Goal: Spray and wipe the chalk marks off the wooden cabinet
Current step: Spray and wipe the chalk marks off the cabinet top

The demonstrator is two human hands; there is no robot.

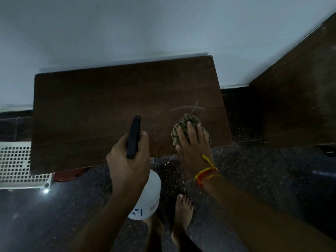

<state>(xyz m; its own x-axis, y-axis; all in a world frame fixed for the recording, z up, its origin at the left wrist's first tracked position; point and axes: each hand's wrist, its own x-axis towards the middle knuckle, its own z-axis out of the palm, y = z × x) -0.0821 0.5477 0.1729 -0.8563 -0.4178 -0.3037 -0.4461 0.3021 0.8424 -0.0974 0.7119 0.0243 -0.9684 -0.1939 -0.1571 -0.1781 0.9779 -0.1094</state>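
- My left hand [127, 160] has its grip curled round the neck of the sprayer [134, 137], thumb tip showing beside the black head; the white bottle body hangs below my wrist, over the floor [254, 170].
- The sprayer head's long axis runs away from me, slightly rightward, and its nozzle points out over the cabinet top [91, 110].
- My right hand [192, 142] lies on the bunched cloth [187, 124], fingers fairly straight and pressing it down on the wood near the cabinet's front right edge. I hold it under the palm rather than pinched.
- The chalk marks [189, 107] lie just beyond the cloth, farther from me: one long pale stroke running left to right, crossed near its right end by a short stroke.
- The right hand is plainly the nearer one; the cloth's far end sits just short of the long stroke. The nozzle is to the left of the marks and aims a little past their left end, I judge.
- A fainter smudge shows between nozzle and cloth; I cannot tell if it is chalk or spray.
- My judgement: the next wipe has to push forward, away from me, then sweep along the stroke's length.
- Risk, as I see it: the cloth is close to the front edge and could slip off on a pull back.
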